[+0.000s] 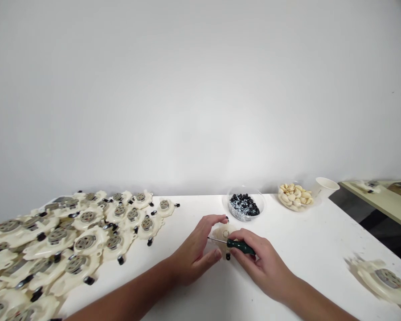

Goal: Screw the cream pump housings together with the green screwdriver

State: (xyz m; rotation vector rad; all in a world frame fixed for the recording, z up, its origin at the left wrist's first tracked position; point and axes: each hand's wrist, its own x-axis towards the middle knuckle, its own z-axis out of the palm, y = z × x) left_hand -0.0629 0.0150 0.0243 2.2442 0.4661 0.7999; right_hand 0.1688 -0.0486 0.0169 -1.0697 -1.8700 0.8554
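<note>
My right hand [259, 256] grips the dark green handle of a screwdriver [240, 245], its thin metal shaft pointing left across a small cream plastic part [220, 232]. That part has a black cap at its upper and lower ends. Around its left side curves my left hand [198, 249], with the index fingertip by the upper black cap and the thumb at the lower left edge. My fingers partly hide the part. Just beyond my hands stands a clear round bowl [245, 218] of small black pieces.
Cream plastic housings with grey motors [87, 240] are heaped on the left of the white table [187, 294]. A clear bowl of cream pieces [294, 196] and a white cup [325, 187] stand back right. Another housing [384, 278] lies at right, near a beige surface [384, 203].
</note>
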